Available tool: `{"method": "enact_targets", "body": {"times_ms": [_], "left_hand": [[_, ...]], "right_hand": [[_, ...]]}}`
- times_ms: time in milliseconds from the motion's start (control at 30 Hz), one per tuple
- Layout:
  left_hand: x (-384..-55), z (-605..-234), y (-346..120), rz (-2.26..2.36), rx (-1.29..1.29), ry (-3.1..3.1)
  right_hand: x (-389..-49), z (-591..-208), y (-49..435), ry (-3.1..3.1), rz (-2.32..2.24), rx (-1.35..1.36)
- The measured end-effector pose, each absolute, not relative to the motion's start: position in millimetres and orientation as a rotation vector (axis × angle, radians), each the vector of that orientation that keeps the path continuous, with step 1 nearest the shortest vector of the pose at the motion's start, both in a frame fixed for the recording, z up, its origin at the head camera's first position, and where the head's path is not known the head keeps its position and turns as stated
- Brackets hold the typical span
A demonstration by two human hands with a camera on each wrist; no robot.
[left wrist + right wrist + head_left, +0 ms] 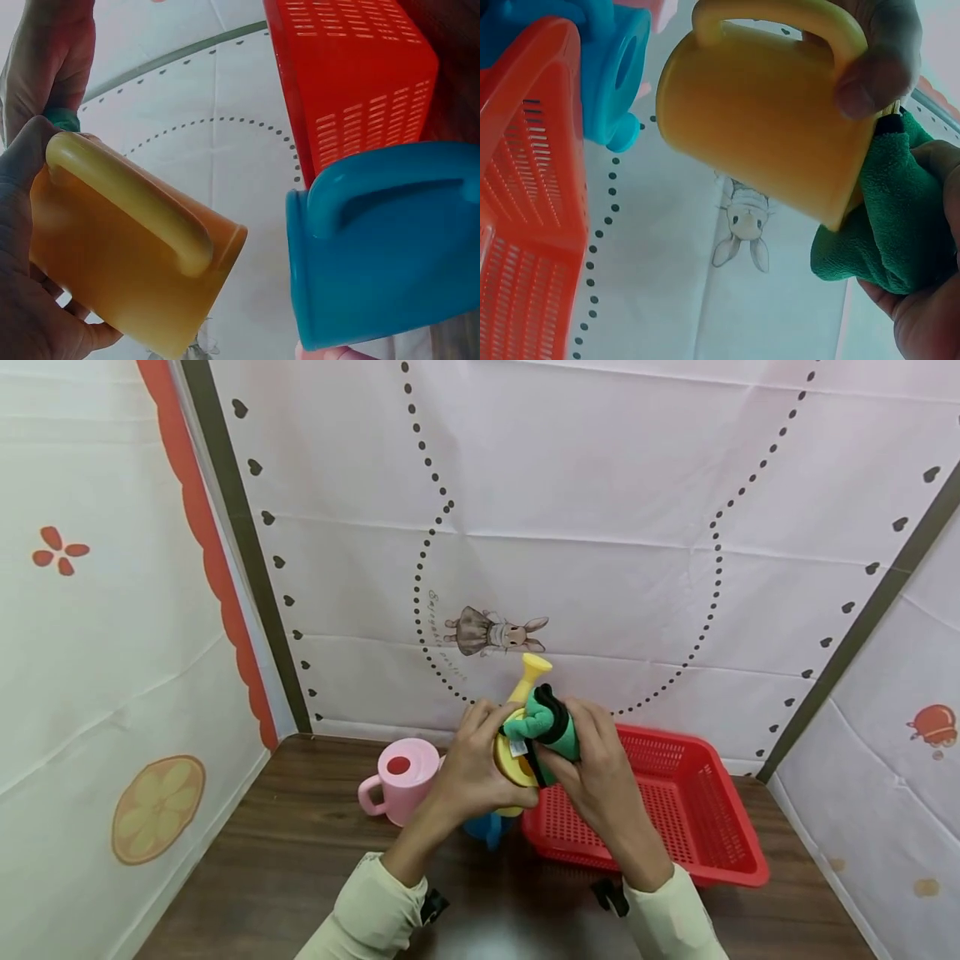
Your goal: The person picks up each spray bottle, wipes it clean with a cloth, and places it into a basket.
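Note:
Held up above the table, a yellow watering can (765,120) is gripped by my left hand (477,766); its spout points away in the head view. My right hand (600,768) holds a bunched green cloth (907,210) with black edging against the can's top. In the left wrist view the can's handle (135,199) faces the camera, and the cloth is mostly hidden behind the hands. A blue watering can (390,247) stands below the hands, largely covered by them in the head view.
A pink watering can (408,777) stands on the dark wooden table (300,852) to the left. To the right lies a red perforated basket (720,810). A printed cloth wall (600,460) rises behind the table.

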State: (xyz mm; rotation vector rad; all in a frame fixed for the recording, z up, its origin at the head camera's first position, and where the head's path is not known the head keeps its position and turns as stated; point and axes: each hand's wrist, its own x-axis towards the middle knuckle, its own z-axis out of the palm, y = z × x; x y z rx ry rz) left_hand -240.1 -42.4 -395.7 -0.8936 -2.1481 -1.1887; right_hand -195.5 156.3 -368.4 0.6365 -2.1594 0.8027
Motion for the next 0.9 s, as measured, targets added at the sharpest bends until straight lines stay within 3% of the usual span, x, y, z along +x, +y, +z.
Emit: {"method": "enact_targets", "body": {"times_ms": [633,900], "left_hand": [[-251.9,-405.8,-53.3,-1.345,-0.967,-1.984],[-251.9,-391.4,-62.2,-1.174,-0.808,-1.957]], "right_hand": [[-191.3,-361.7,139.8,-2.059,0.681,0.994],[-181.6,-365.8,139.3,-2.082,0.588,0.912]]}}
